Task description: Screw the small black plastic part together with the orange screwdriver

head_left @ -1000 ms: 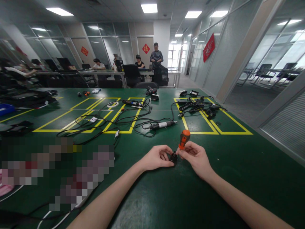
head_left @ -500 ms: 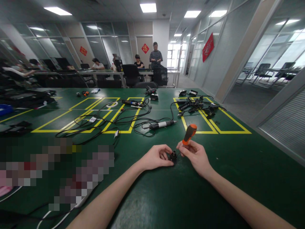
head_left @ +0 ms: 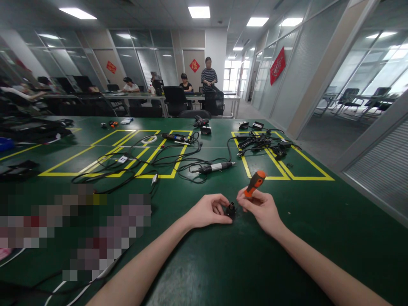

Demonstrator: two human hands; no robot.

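My left hand [head_left: 213, 209] rests on the green table [head_left: 197, 263], its thumb and fingers closed round a small black part [head_left: 231, 210] with a short tube standing up from it. What the part is, I cannot make out. Just to the right, my right hand [head_left: 257, 207] grips a screwdriver [head_left: 255, 182] with an orange and black handle. The handle leans up and to the right, its shaft mostly hidden by the fingers. Whether the screwdriver's tip touches the black part cannot be seen.
Ahead lie a silver and black electric screwdriver [head_left: 216, 167], tangled black cables [head_left: 127, 168], a cordless drill [head_left: 200, 121] and a heap of black parts [head_left: 263, 141] inside yellow tape outlines. Blurred-out items are at the left. People sit and stand at a far desk [head_left: 127, 97].
The screwdriver handle has shifted slightly right and down and leans more to the right. My left hand keeps its hold on the black part.
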